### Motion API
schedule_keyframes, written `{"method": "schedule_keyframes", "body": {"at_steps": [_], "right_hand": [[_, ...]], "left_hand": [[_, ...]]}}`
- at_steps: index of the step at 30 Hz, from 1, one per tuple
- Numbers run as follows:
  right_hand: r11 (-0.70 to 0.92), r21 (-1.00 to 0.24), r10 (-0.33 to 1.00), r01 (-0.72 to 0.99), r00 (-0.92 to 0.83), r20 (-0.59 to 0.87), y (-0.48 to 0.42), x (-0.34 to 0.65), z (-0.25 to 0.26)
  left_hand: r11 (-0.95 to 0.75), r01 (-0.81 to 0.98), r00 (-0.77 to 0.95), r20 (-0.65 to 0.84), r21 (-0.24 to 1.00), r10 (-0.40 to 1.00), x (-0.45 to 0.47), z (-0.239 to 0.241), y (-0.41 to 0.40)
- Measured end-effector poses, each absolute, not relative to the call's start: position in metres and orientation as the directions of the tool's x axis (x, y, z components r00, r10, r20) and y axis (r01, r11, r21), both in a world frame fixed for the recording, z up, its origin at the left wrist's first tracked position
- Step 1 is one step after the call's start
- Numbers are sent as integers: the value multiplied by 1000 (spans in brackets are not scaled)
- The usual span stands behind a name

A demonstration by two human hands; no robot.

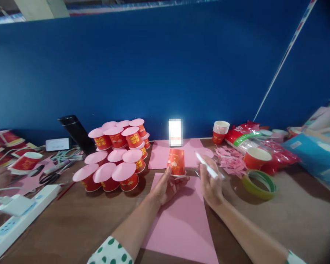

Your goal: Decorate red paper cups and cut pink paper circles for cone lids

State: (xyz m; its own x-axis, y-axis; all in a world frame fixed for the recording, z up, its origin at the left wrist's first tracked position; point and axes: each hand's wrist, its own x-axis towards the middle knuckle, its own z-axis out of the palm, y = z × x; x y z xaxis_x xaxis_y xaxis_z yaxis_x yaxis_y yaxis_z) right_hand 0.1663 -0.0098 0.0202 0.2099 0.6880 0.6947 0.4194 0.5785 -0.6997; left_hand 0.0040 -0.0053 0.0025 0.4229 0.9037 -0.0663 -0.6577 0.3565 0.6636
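Note:
My left hand (169, 187) is closed around the lower part of a red paper cup (176, 161), which is turned upside down with its rim at the bottom. In my right hand (211, 183), just to the right of the cup and apart from it, is a white pen (206, 165), its tip pointing up and left. Beneath the hands lies a pink paper sheet (181, 223). A pink paper disc (205, 153) shows partly behind my right hand. To the left, several upside-down red cups (129, 183) stand stacked in tiers with pink discs on them.
Pink scraps (231, 161), green tape (260, 185), stacked cups (220, 132) and a red cup pack (243, 135) lie right. A lit screen (175, 132) stands behind. Left are a black bottle (78, 134), scissors (51, 176), a power strip (24, 220) and another person's hand (0, 179).

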Motion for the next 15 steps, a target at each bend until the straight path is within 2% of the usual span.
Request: {"method": "schedule_keyframes", "body": {"at_steps": [4, 9, 15], "right_hand": [[595, -642, 704, 483, 71, 706, -2, 161, 8], [638, -538, 683, 550, -83, 725, 2, 161, -9], [646, -391, 667, 656, -235, 707, -5, 155, -4]], "left_hand": [[400, -681, 457, -70, 614, 887, 4, 7, -4], [378, -698, 434, -61, 609, 899, 4, 10, -4], [208, -759, 230, -45, 617, 972, -2, 14, 1]]}}
